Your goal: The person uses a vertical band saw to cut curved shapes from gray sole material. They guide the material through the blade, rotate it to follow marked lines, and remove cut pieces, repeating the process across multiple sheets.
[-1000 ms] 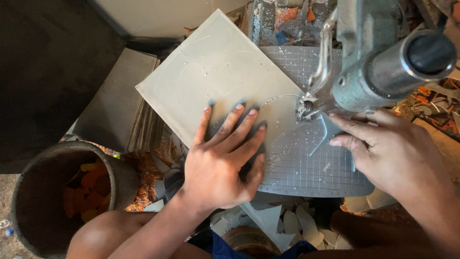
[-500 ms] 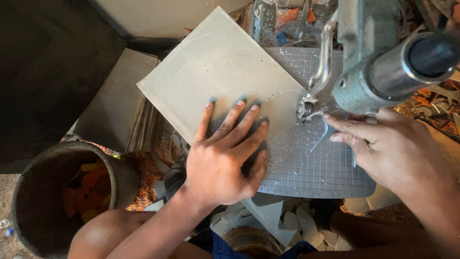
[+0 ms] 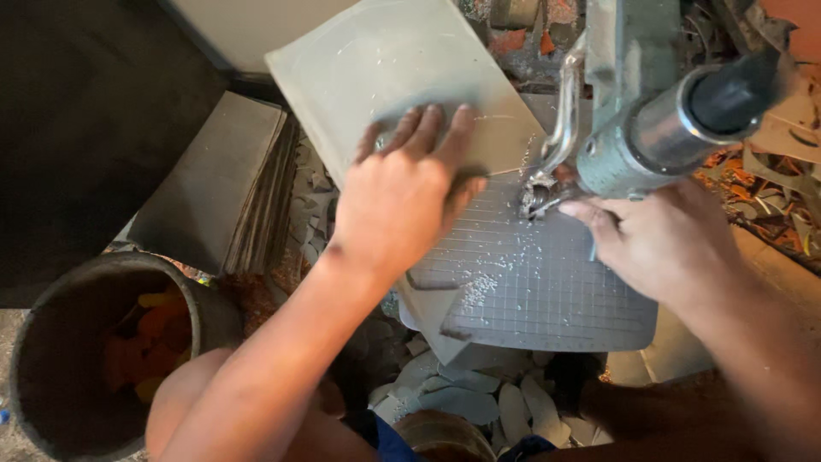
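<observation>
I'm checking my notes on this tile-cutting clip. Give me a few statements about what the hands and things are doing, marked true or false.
1. The left hand lies flat on the grey tile. True.
2. The right hand holds a hammer. False: its fingers rest on the gridded plate beside the cutting head.
3. The bucket at lower left holds orange and yellow pieces. True.
4. The stack of tiles lies on the gridded plate. False: it sits apart, left of the machine.
5. White grit lies on the gridded plate. True.
</observation>
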